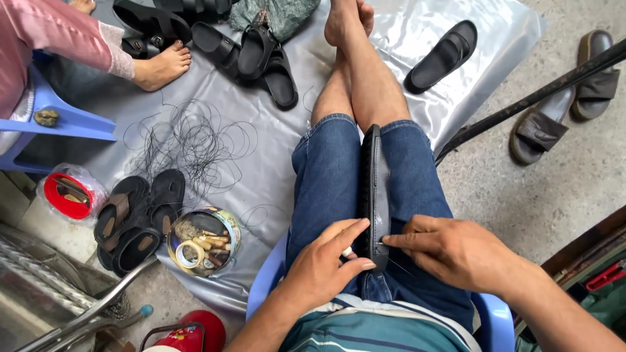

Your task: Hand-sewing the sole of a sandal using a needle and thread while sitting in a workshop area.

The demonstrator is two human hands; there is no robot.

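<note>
A black sandal (375,189) stands on its edge, clamped between my knees in blue denim shorts. My left hand (326,261) presses against the sandal's near end, index finger stretched along its side. My right hand (456,251) pinches a thin needle with dark thread (391,261) at the sandal's edge, fingertips touching the sole. I sit on a blue plastic chair (495,319).
A silver sheet (274,163) covers the floor with loose black thread (189,140), a tin of tools (203,241), and pairs of black sandals (137,218) (254,55) (442,55). Another person's foot (163,66) and pink sleeve are at top left. Brown sandals (561,104) lie on concrete.
</note>
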